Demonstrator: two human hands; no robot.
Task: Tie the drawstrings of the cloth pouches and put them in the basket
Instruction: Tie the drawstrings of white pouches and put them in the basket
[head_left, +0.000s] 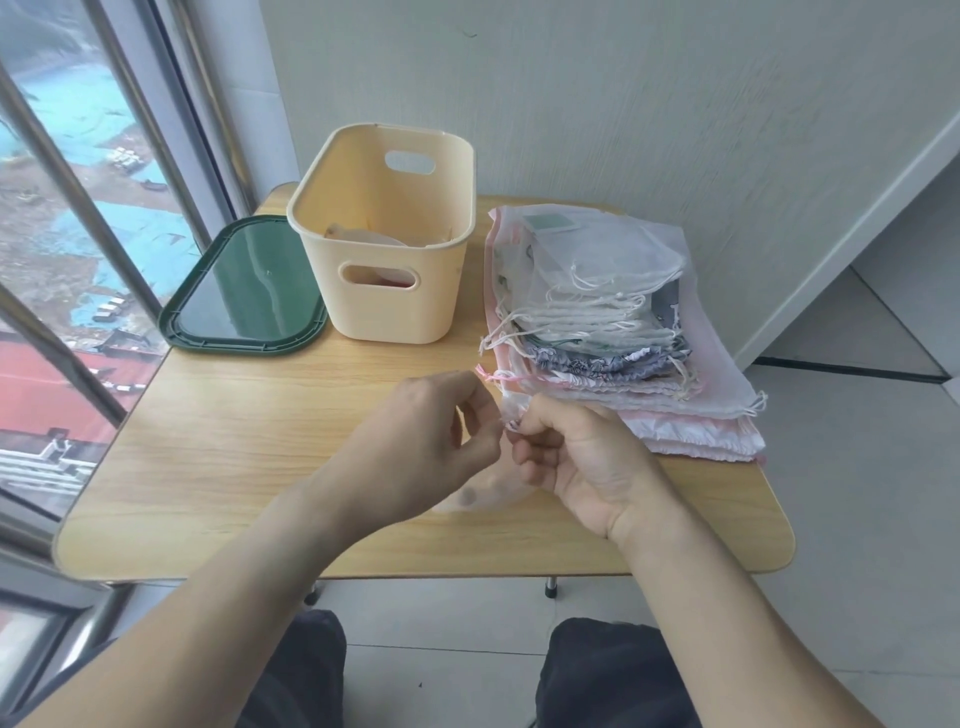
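Hands: left hand (441, 436) and right hand (571, 457), fingers curled, pinch the pink drawstring (491, 378) of a sheer pouch (480, 496) lying on the surface (234, 467), in front of the basket (387, 234).
Risk: the thin cord could slip from the fingertips, leaving the knot loose.
Around: a pile of untied pouches (613, 322) right of the basket; green lid (244, 288) left of it.
Obstructions: nothing between pouch and basket.
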